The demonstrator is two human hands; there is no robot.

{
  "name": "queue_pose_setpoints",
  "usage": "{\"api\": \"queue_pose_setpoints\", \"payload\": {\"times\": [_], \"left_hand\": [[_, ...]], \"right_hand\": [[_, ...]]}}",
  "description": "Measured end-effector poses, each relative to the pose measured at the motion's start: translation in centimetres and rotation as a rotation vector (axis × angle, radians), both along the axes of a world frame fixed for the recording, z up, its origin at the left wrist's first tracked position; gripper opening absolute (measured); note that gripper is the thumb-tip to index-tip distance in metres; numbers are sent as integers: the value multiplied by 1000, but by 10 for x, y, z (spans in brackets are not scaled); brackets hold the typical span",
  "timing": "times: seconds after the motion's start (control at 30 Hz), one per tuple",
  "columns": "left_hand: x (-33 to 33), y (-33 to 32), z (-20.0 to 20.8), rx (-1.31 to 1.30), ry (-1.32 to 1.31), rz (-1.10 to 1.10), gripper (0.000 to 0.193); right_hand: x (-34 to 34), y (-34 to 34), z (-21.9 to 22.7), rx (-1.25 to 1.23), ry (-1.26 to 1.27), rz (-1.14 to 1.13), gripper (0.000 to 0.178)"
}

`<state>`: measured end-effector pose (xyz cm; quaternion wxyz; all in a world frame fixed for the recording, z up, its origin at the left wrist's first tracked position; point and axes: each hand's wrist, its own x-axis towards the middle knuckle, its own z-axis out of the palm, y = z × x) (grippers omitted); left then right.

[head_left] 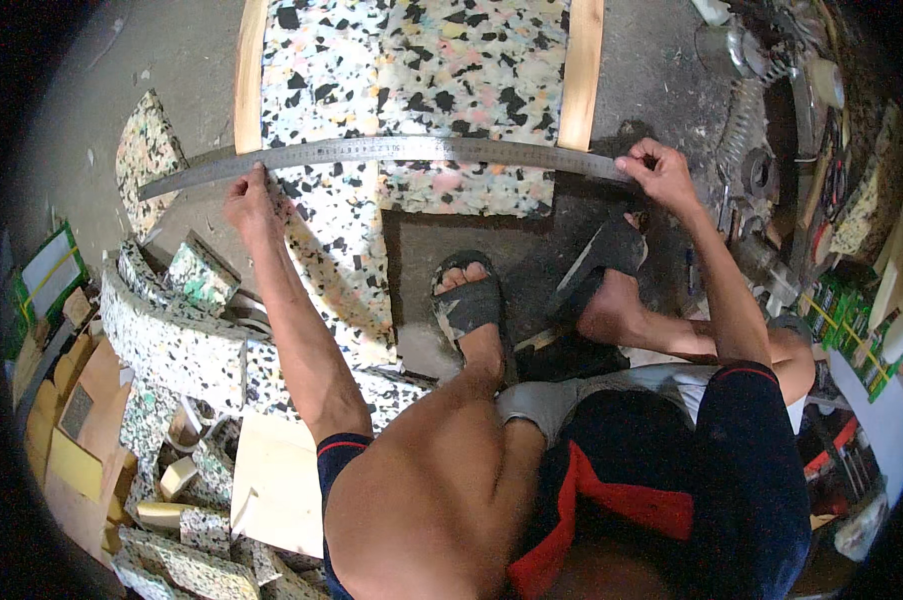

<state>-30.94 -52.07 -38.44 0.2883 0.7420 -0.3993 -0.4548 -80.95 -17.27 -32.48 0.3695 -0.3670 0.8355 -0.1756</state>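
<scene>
A long steel ruler (391, 151) lies across a speckled foam sheet (416, 75) on the floor. My left hand (248, 200) presses down on the ruler near its left part, fingertips on the metal. My right hand (655, 168) pinches the ruler's right end beyond the foam's edge. Two pale wooden strips (249, 70) (582, 70) run along the foam's sides. A narrower strip of the same foam (336, 260) extends toward me below the ruler. My sandalled feet (468, 305) rest on the concrete just under the ruler.
Foam offcuts (176, 345) and yellow foam blocks (71, 460) are piled at my left. A loose foam piece (146, 150) lies at far left. Metal springs, tools and green boxes (831, 310) crowd the right side. Grey concrete floor (161, 50) surrounds the sheet.
</scene>
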Motion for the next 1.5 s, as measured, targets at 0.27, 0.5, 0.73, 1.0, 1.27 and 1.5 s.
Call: {"api": "queue_pose_setpoints", "payload": {"times": [0.27,0.5,0.73,1.0,1.27,1.5], "left_hand": [[-14,4,40,88,-96,-15,58],[-47,77,74,-457,-514,-375,46],[-92,184,71,-540,-219,-699,23],[-118,236,86,-499,-26,-971,26],[-137,229,100,-449,106,-967,28],[-164,226,116,-520,146,-921,32]], "right_hand": [[-40,34,40,-210,427,-56,46],[-152,144,71,411,675,-331,28],[-128,227,-7,963,302,-79,25],[-49,254,-59,1071,382,-49,29],[-114,213,39,682,696,-484,42],[-35,23,124,-388,-251,-458,17]]}}
